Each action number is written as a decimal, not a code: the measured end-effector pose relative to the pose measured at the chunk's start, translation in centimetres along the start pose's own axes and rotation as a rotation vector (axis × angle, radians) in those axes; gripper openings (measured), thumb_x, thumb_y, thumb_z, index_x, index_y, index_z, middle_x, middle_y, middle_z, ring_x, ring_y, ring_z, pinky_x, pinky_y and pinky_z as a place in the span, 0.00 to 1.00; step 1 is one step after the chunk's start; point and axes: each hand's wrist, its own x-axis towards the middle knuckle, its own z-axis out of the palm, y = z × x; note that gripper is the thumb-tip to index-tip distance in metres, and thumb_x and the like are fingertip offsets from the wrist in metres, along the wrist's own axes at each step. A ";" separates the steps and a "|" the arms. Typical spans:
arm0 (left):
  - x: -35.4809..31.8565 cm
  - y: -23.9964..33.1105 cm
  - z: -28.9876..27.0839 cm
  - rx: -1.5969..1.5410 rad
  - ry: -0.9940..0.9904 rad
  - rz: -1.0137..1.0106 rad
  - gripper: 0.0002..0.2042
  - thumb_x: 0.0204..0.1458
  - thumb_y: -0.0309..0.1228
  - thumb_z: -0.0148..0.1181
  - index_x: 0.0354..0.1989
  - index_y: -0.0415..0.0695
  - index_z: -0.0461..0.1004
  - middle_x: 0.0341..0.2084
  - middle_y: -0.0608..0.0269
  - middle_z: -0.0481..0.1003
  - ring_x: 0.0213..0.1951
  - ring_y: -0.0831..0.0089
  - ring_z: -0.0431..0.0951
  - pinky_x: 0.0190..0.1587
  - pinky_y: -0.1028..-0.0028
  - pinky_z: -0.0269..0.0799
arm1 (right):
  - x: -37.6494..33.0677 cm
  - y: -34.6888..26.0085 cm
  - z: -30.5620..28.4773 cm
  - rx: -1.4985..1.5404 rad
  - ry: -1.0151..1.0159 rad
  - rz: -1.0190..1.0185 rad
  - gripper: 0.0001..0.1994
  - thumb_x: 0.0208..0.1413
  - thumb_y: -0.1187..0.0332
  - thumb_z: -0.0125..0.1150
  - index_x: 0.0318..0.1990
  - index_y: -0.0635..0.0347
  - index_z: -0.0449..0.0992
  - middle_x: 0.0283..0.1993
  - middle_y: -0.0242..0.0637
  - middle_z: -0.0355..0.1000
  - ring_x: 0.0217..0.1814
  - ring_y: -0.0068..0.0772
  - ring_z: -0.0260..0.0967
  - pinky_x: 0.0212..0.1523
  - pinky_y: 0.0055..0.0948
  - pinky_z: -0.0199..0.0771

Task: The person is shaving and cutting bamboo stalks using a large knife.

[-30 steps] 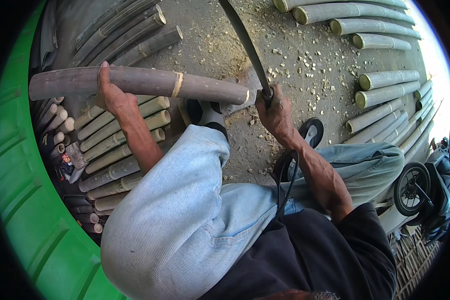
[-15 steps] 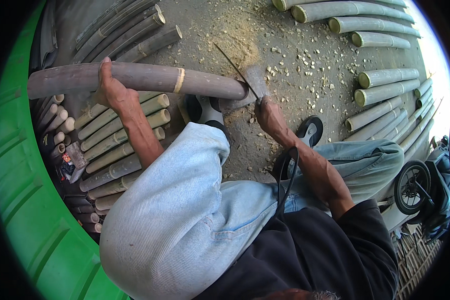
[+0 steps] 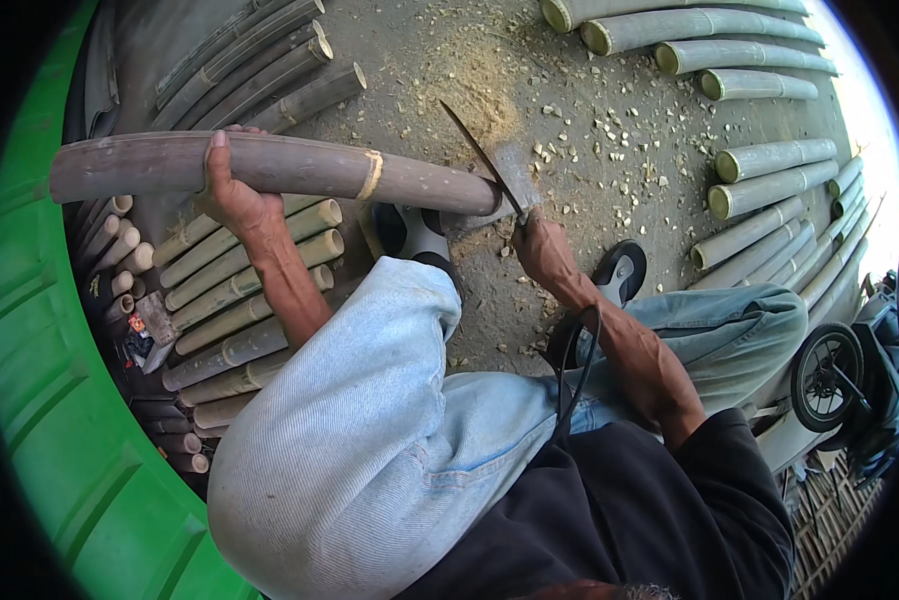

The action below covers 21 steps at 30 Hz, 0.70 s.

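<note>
My left hand (image 3: pixel 240 190) is wrapped round a thick brown bamboo pole (image 3: pixel 300 165), its thumb across the upper side. A pale ring marks the joint to the right of that hand. The pole slants down to the right, and its right end is close to a flat grey slab (image 3: pixel 518 172) on the ground. In my right hand (image 3: pixel 547 250) is the handle of a machete (image 3: pixel 482 152), whose long dark blade points up and left, passing right beside the pole's end. Whether the blade touches the end I cannot tell. Fingers hide most of the handle.
Cut bamboo poles lie in rows at the left (image 3: pixel 245 285), upper left (image 3: pixel 270 60) and right (image 3: pixel 770 190). Pale chips and sawdust (image 3: pixel 490 105) cover the ground ahead. A green ribbed panel (image 3: pixel 60 400) curves along the left. A motorbike (image 3: pixel 830 375) stands at the right.
The pole has rolled a little in my left hand, its ring shifting slightly right. In my right hand the machete has turned, showing more of its blade.
</note>
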 end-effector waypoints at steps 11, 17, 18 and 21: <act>0.1 -0.6 -0.3 -0.019 -0.015 0.012 0.18 0.52 0.35 0.64 0.42 0.32 0.73 0.35 0.52 0.75 0.38 0.59 0.79 0.46 0.59 0.78 | 0.4 1.8 0.7 -0.055 -0.005 0.053 0.10 0.61 0.69 0.57 0.39 0.69 0.67 0.22 0.60 0.70 0.28 0.65 0.75 0.28 0.53 0.71; 1.6 -1.6 -3.0 -0.036 0.208 -0.101 0.21 0.50 0.34 0.69 0.44 0.31 0.73 0.37 0.50 0.76 0.40 0.59 0.79 0.45 0.58 0.78 | 0.9 -0.3 -1.1 -0.055 -0.088 0.139 0.16 0.58 0.66 0.60 0.47 0.69 0.68 0.42 0.67 0.74 0.42 0.66 0.76 0.40 0.56 0.73; 2.7 -2.3 -3.7 0.026 0.375 -0.129 0.23 0.48 0.34 0.72 0.46 0.29 0.73 0.40 0.48 0.76 0.41 0.60 0.79 0.44 0.59 0.79 | 1.4 -0.8 -1.8 -0.087 -0.054 0.105 0.19 0.58 0.66 0.61 0.52 0.68 0.67 0.49 0.67 0.73 0.49 0.65 0.75 0.44 0.54 0.74; 5.0 -5.1 -7.3 0.099 0.537 -0.219 0.31 0.44 0.33 0.76 0.52 0.25 0.70 0.47 0.45 0.75 0.47 0.56 0.78 0.48 0.56 0.78 | 2.2 -4.2 -5.6 -0.131 0.100 -0.110 0.34 0.57 0.67 0.63 0.69 0.64 0.57 0.62 0.63 0.66 0.62 0.59 0.68 0.59 0.49 0.69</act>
